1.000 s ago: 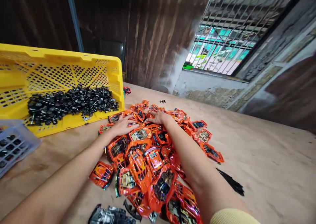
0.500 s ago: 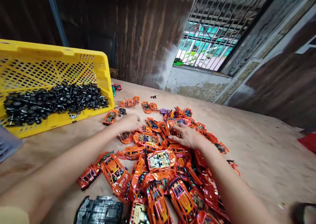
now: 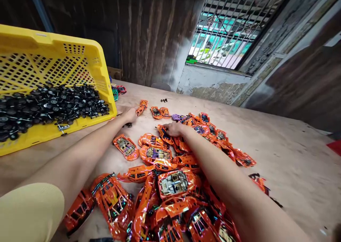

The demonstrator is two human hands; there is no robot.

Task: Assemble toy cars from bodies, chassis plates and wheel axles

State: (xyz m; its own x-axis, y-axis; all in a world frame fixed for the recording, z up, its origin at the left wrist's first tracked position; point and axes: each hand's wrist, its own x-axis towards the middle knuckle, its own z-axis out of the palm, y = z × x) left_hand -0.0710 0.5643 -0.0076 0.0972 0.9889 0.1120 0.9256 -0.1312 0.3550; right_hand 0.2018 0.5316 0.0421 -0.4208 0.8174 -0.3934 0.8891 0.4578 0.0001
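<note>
My left hand [image 3: 130, 116] is at the far left of the table, fingers curled and mostly hidden; I cannot make out what is in them. Its fingertips are beside an orange toy car body [image 3: 140, 110], and small black wheels [image 3: 128, 125] lie just below it. My right hand [image 3: 174, 128] pinches the edge of another orange toy car body [image 3: 165, 136] at the pile's back left. Many glossy orange car bodies [image 3: 156, 154] are heaped under and around my right forearm, some upturned with grey or purple interiors. One upturned body [image 3: 126, 147] lies apart on the left.
A yellow crate [image 3: 102, 68] full of black wheel-and-axle sets [image 3: 61, 103] stands tilted at the left. Two orange bodies [image 3: 160, 112], a purple one [image 3: 179, 117] and several small black pieces [image 3: 164, 100] lie toward the back of the wooden table [image 3: 279, 146]. A barred window is behind.
My left hand has moved away from the pile, toward the crate side and farther back. My right hand has shifted left and back onto an orange car body. The view has also shifted.
</note>
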